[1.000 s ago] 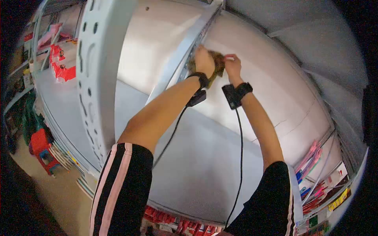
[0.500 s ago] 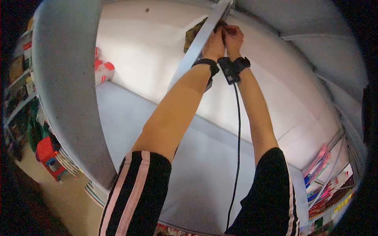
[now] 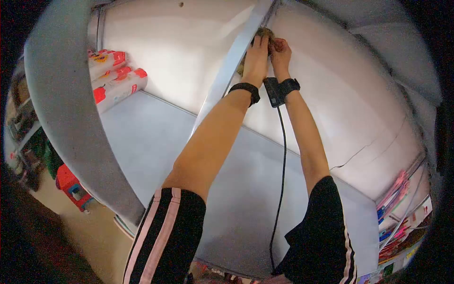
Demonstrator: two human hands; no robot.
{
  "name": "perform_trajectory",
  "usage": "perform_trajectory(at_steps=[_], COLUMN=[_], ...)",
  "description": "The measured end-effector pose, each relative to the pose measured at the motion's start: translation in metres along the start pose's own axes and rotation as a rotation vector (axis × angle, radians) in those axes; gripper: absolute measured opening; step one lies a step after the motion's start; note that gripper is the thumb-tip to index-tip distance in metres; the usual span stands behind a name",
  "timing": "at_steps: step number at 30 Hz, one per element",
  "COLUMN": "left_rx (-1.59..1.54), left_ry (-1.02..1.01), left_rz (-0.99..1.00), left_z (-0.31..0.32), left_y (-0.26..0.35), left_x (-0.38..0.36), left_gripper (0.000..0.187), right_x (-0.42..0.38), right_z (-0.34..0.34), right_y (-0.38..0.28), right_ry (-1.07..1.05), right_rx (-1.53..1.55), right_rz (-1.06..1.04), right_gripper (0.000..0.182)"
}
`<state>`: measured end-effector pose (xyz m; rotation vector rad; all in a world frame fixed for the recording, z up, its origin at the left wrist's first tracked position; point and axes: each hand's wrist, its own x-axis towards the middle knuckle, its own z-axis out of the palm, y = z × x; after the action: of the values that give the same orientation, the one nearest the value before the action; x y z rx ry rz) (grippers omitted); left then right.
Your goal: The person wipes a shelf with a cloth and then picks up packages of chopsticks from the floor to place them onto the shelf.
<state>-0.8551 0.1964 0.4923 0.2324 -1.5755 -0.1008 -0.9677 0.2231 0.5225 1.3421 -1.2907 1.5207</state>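
Both my hands are raised to the upper part of a pale metal strip [image 3: 231, 59] that stands out from the white back panel. A crumpled brownish-green cloth [image 3: 265, 33] is bunched there, and part of it shows left of my left wrist. My left hand [image 3: 256, 59] presses its fingers over the cloth at the strip's edge. Just to the right, my right hand [image 3: 281, 56] is closed with its fingers curled on the cloth's right side. Each wrist wears a black strap, and a small black device [image 3: 273, 92] with a hanging cable [image 3: 283, 165] sits at the right wrist.
A grey-blue shelf surface [image 3: 236, 189] lies below my arms. Red-and-white wrapped rolls [image 3: 120, 87] stand at the left behind a curved grey edge [image 3: 71, 104]. Pink and blue packaged items [image 3: 395, 213] hang at the lower right. A red stool-like object [image 3: 71, 182] is on the floor at lower left.
My left hand has straightened its fingers over the cloth, and less cloth shows left of the strip. The view has shifted, bringing more of the wrapped rolls into sight.
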Motion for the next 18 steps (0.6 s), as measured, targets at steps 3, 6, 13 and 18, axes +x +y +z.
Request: perform_trajectory(at_steps=[3, 6, 13, 18], left_rx=[-0.024, 0.065, 0.115, 0.106], left_ry=[-0.099, -0.098, -0.218, -0.313], left_rz=[-0.116, -0.121, -0.139, -0.238], left_z=[-0.004, -0.002, -0.017, -0.026], left_y=[0.003, 0.000, -0.002, -0.005], left_x=[-0.021, -0.040, -0.094, -0.128], left_gripper=[0.041, 0.036, 0.051, 0.030], right_x=[-0.027, -0.051, -0.116, -0.157], right_z=[0.004, 0.002, 0.004, 0.010], right_y=[0.007, 0.016, 0.011, 0.024], right_ry=[-0.010, -0.087, -0.084, -0.103], right_rx=[0.185, 0.223, 0.525, 0.457], right_rz=[0.073, 0.158, 0.331, 0.324], right_gripper=[0.014, 0.016, 0.023, 0.016])
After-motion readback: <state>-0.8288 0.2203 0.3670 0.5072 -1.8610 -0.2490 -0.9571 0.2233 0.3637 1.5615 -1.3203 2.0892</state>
